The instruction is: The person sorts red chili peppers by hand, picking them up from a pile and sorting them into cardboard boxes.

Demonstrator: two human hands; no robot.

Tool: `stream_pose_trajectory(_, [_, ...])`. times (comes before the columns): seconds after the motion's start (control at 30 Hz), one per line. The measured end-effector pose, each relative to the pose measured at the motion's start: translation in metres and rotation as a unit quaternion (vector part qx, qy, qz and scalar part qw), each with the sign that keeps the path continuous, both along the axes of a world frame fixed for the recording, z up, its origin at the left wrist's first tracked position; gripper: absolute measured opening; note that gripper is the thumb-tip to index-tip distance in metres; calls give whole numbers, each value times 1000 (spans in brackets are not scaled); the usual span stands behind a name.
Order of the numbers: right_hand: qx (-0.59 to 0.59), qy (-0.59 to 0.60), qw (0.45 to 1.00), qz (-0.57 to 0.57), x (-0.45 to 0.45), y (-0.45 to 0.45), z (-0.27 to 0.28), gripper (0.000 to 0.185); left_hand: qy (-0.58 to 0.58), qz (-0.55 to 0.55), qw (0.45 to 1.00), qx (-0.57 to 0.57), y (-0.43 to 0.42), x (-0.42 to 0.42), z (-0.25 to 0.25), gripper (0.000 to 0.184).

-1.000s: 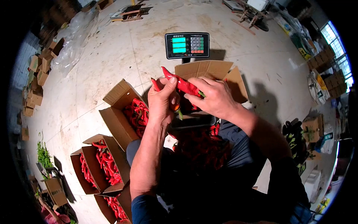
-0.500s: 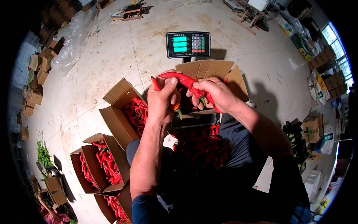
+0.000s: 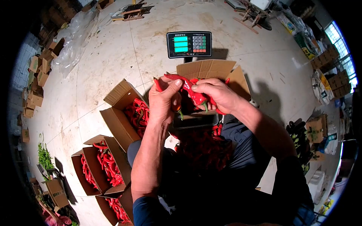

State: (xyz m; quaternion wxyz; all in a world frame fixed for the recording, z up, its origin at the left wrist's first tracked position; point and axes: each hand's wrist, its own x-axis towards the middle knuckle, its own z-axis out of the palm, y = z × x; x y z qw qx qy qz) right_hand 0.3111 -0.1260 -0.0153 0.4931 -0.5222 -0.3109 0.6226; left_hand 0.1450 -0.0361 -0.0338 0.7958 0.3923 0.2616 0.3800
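My left hand (image 3: 164, 98) is closed round red peppers, one tip poking up beside the thumb and a green stem hanging below. A large red pepper (image 3: 192, 92) spans both hands, its green stem pointing down. My right hand (image 3: 218, 95) pinches it at the right, with another red pepper under those fingers. Beneath the hands is an open cardboard box (image 3: 206, 68) with peppers inside. Nearer my body are a black tray (image 3: 196, 122) and a dark heap of red peppers (image 3: 203, 150).
A scale display (image 3: 189, 44) stands beyond the box. Boxes of red peppers (image 3: 108, 162) sit at my left. Green peppers (image 3: 45, 156) lie far left, dark vegetables (image 3: 298, 141) at the right. Part of another person (image 3: 56, 218) shows at lower left.
The large pepper has turned between my hands, its stem now pointing down. My right hand has shifted slightly lower and right, and another pepper shows beneath its fingers.
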Motion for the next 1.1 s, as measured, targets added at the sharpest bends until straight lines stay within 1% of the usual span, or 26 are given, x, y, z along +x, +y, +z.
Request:
stream_pose_trajectory(0.03, [10, -18, 1000, -7, 1, 1, -1, 26, 8, -2, 1000, -4, 0, 0, 0, 21])
stream_pose_trajectory(0.1, [30, -53, 998, -22, 8, 3, -2, 24, -19, 24, 999, -17, -2, 5, 3, 28])
stream_pose_trajectory(0.13, [14, -154, 988, -22, 16, 2, 9, 28, -33, 37, 999, -24, -2, 6, 5, 32])
stream_pose_trajectory(0.17, [58, -294, 953, -46, 27, 3, 6, 30, -39, 38, 998, -32, -2, 5, 8, 39])
stream_pose_trajectory(0.2, [100, -428, 896, -69, 29, 6, 9, 32, -39, 37, 998, -22, 0, 4, 7, 38])
stream_pose_trajectory(0.23, [8, -518, 851, -80, 27, 3, 27, 32, -39, 35, 999, -11, 3, 3, 4, 37])
stream_pose_trajectory(0.27, [37, -570, 816, -89, 30, 3, 22, 32, -39, 33, 999, 0, 6, 2, 0, 36])
stream_pose_trajectory(0.3, [65, -618, 777, -98, 34, 4, 18, 32, -27, -1, 999, 20, 8, -1, -3, 37])
stream_pose_trajectory(0.33, [92, -664, 734, -107, 36, 4, 16, 32, -42, -10, 999, 19, 8, 1, -6, 36])
stream_pose_trajectory(0.37, [89, -593, 795, -91, 33, 1, 14, 32, -56, -18, 998, 18, 7, 3, -8, 35])
stream_pose_trajectory(0.43, [65, -458, 886, -33, 11, -5, 20, 32, -79, -40, 996, 12, 3, 2, -9, 37])
stream_pose_trajectory(0.47, [62, -378, 924, -3, 1, -8, 17, 31, -90, -51, 995, 9, 1, 1, -10, 38])
stream_pose_trajectory(0.5, [130, -351, 927, 19, -6, -9, 7, 31, -104, -59, 993, 9, -4, 2, -6, 40])
stream_pose_trajectory(0.53, [230, -435, 870, 13, -12, -8, 1, 34, -119, -67, 991, 9, -7, 4, -3, 43])
stream_pose_trajectory(0.57, [223, -433, 873, 34, -15, -9, 0, 36, -122, -89, 987, 56, -5, 4, -6, 51])
stream_pose_trajectory(0.63, [216, -429, 875, 60, -20, -8, 0, 39, -114, -100, 986, 75, -5, 5, -9, 53])
stream_pose_trajectory(0.7, [190, -406, 891, 69, -18, -5, -4, 38, -99, -117, 984, 86, -5, 3, -8, 56])
stream_pose_trajectory(0.73, [178, -394, 899, 73, -17, -4, -5, 38, -95, -110, 986, 78, -5, 4, -7, 54])
stream_pose_trajectory(0.8, [162, -408, 897, 45, -17, -6, 1, 34, -88, -96, 989, 62, -5, 6, -6, 51])
stream_pose_trajectory(0.87, [152, -438, 886, 4, -19, -8, 9, 33, -56, -35, 996, 67, -4, 9, -14, 43])
stream_pose_trajectory(0.93, [145, -481, 863, -49, -21, -9, 14, 35, -25, 4, 997, 68, -3, 11, -17, 34])
stream_pose_trajectory(1.0, [184, -540, 818, -73, -20, -7, 7, 37, 7, 23, 997, 67, 2, 7, -15, 25])
stream_pose_trajectory(1.03, [200, -565, 797, -78, -20, -7, 5, 37, 47, 24, 996, 78, 1, 5, -10, 21])
stream_pose_trajectory(1.07, [216, -588, 775, -83, -20, -6, 4, 37, 49, 23, 996, 75, 0, 5, -9, 21])
stream_pose_trajectory(1.1, [223, -589, 772, -80, -19, -6, 1, 38, 52, 23, 996, 71, 0, 5, -9, 20])
